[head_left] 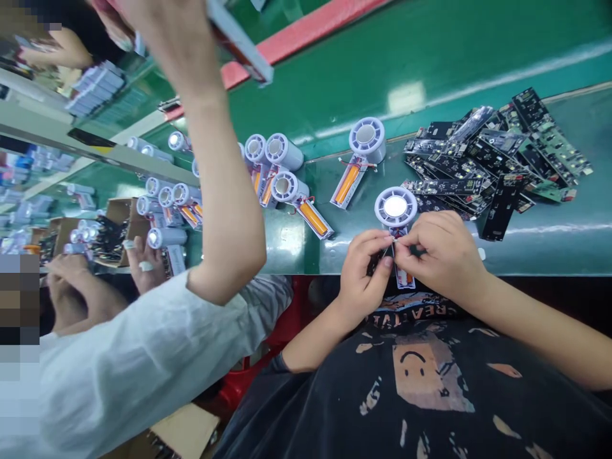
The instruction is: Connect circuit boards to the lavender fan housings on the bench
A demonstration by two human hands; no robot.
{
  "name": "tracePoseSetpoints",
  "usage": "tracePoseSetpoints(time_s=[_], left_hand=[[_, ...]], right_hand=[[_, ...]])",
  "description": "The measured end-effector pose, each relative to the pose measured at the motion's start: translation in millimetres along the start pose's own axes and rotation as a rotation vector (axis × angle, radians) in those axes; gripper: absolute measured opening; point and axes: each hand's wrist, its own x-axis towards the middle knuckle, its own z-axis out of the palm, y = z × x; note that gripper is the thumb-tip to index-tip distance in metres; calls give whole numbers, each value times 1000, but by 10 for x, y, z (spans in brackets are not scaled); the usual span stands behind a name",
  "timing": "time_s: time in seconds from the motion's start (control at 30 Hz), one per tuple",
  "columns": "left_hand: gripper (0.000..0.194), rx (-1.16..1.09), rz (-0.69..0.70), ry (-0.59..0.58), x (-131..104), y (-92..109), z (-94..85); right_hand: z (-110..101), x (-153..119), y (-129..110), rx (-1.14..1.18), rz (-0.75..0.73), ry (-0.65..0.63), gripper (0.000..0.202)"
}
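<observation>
In front of me at the table edge lies a handheld fan (396,208), its round pale-blue head facing up. Its open handle shows an orange battery and points toward my body. My left hand (366,271) is closed over that handle, pinching a dark circuit board (377,260) whose lower part the fingers hide. Close against it, my right hand (442,252) pinches what looks like a small white wire connector (394,240) at the board's end. The fingertips of both hands nearly touch.
A heap of black circuit boards (478,159) lies at the right. More open fans (367,137) stand left of it. A co-worker's arm (224,191) reaches across at the left, its hand blurred near a pale box-like part (246,48). A red rail (306,38) runs behind.
</observation>
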Motion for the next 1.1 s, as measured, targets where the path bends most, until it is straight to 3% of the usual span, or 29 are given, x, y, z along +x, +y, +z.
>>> tracePoseSetpoints(time_s=[0.53, 0.7, 0.9, 1.1], left_hand=[[39, 94, 108, 47, -47, -38, 149], [36, 37, 102, 76, -27, -112, 177], [32, -66, 35, 7, -2, -153, 131], [34, -73, 3, -44, -3, -67, 69]], right_hand=[[49, -25, 80, 91, -19, 77, 21], [79, -9, 114, 75, -52, 103, 18], [85, 14, 110, 79, -22, 105, 19], [104, -4, 119, 43, -15, 115, 20]])
